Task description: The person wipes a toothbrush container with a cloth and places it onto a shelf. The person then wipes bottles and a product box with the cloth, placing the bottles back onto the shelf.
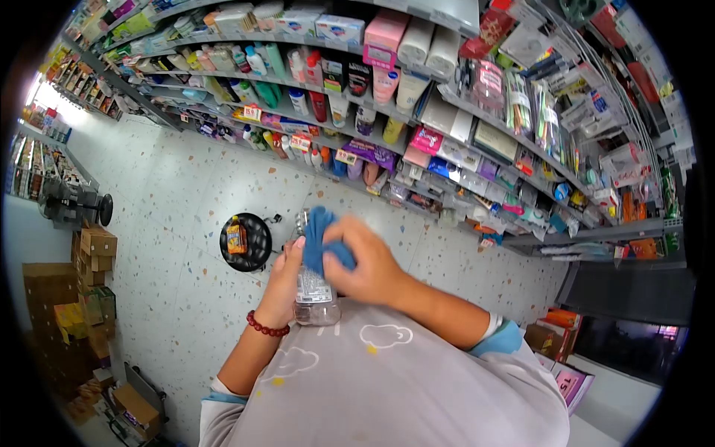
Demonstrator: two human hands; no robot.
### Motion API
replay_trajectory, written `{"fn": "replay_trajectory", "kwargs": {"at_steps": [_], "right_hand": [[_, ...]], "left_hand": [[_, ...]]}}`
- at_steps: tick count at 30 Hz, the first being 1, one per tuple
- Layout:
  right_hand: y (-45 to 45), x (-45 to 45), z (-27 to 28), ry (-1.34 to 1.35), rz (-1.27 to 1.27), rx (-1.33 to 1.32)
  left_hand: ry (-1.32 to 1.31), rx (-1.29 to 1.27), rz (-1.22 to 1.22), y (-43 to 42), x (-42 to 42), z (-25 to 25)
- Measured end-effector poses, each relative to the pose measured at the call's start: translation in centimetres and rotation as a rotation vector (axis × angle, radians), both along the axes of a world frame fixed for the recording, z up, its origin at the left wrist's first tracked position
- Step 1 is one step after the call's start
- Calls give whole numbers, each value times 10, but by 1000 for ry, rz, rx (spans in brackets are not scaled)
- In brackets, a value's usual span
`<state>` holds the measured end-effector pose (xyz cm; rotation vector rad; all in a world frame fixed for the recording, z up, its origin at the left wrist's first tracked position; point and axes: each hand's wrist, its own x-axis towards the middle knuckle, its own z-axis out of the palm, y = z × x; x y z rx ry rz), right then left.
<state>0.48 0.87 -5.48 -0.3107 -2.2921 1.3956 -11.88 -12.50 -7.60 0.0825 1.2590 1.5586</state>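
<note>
A clear plastic bottle (317,311) with a printed white label stands upright close to the front of my shirt. My left hand (281,281), with a red bead bracelet at its wrist, is closed around the bottle's left side. My right hand (365,259) is slightly blurred and grips a bunched blue cloth (316,237). The cloth lies against the bottle's upper part and hides some of it. Beyond my left hand, a yellow-orange bottle (237,237) with a dark label rests on a round black stool (258,257).
Shelves packed with toiletries (320,74) run across the far side and curve round on the right. Cardboard boxes (97,246) are stacked at the left, near a black fan-like object (104,209). A dark screen (618,346) stands at the right. Speckled floor (179,179) lies between.
</note>
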Motion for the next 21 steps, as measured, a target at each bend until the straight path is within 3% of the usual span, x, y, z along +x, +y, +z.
{"fn": "replay_trajectory", "kwargs": {"at_steps": [2, 3, 5, 6, 8, 11, 14, 17, 18, 19, 21], "right_hand": [[9, -21, -14, 216, -347, -202], [12, -22, 1, 109, -351, -417], [0, -21, 1, 209, -318, -636], [-5, -15, 1, 211, -323, -642], [-17, 0, 3, 240, -180, -306], [-27, 21, 13, 138, -75, -338], [-35, 43, 15, 156, 50, -266], [-19, 42, 13, 162, 42, -187], [-10, 37, 10, 213, -67, -148], [-5, 34, 13, 212, -79, -147], [-1, 28, 20, 213, -276, -421]], "left_hand": [[25, -8, -182, -8, -4, 7], [41, -8, -115, -4, 0, 11], [-64, 73, -150, -2, -7, 23], [-63, 67, -155, 7, -2, 37], [-189, 85, 154, 32, 13, 65], [-40, 125, 44, 20, -5, 38], [-57, 106, 66, 16, -14, 27], [-146, 109, -74, 23, -15, 23], [55, -2, -84, 29, -3, 27], [52, -1, -96, 32, 2, 32], [-46, 100, -95, 37, 7, 45]]}}
